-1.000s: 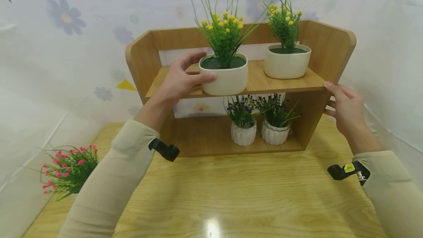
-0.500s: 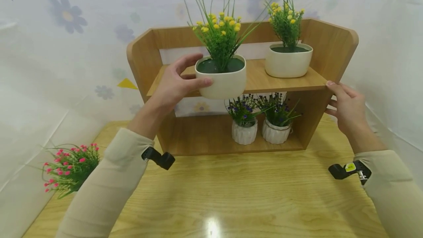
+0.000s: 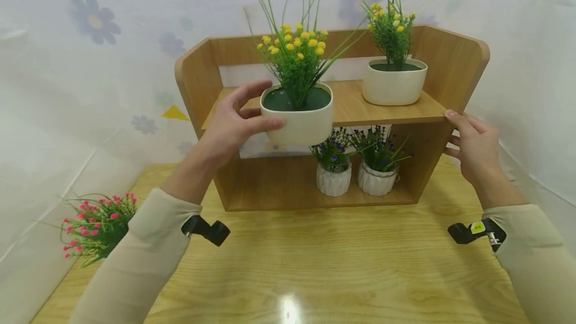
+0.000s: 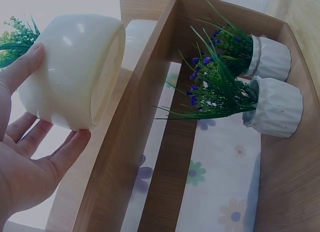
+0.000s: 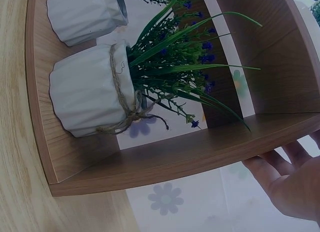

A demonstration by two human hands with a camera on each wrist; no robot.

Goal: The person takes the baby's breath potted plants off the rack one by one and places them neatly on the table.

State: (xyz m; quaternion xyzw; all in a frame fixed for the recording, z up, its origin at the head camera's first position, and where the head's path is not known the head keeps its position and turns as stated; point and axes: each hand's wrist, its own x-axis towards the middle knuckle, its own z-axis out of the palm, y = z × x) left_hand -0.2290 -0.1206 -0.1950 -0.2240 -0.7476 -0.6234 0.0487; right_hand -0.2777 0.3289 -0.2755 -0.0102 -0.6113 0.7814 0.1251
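Worktop of glossy, yellowish wood grain (image 3: 292, 259) spreads nearest, at six o'clock. Out at eight o'clock sits a green plant with small pink flowers (image 3: 96, 229), its base hidden by the beige sleeve (image 3: 135, 254). At four o'clock, a black wrist mount (image 3: 459, 234) bears a yellow-green sticker (image 3: 477, 228); its marking is too small to read.

Near the centre, the left hand (image 3: 229, 124) grips a cream, oval, smooth pot of yellow flowers (image 3: 303, 129) by its left end, thumb across the front, fingers round behind. The pot hangs roughly upright before the upper board of a two-tier brown wooden shelf (image 3: 270, 186). The right hand (image 3: 477, 146), at three o'clock, lightly holds the shelf's side, thumb on the front edge, fingers against the outer face.

The step seems to be carrying the pot past the board's edge while the shelf is steadied; next calls for a level, sure one-handed grip.

Inside, at four o'clock, stand two white ribbed pots with purple flowers (image 3: 334, 181), the right one tied with brown twine (image 5: 120, 82). At two o'clock, a matching cream pot (image 3: 393, 89) rests above. Behind hangs white flower-print cloth (image 3: 126, 74). No brand shows.
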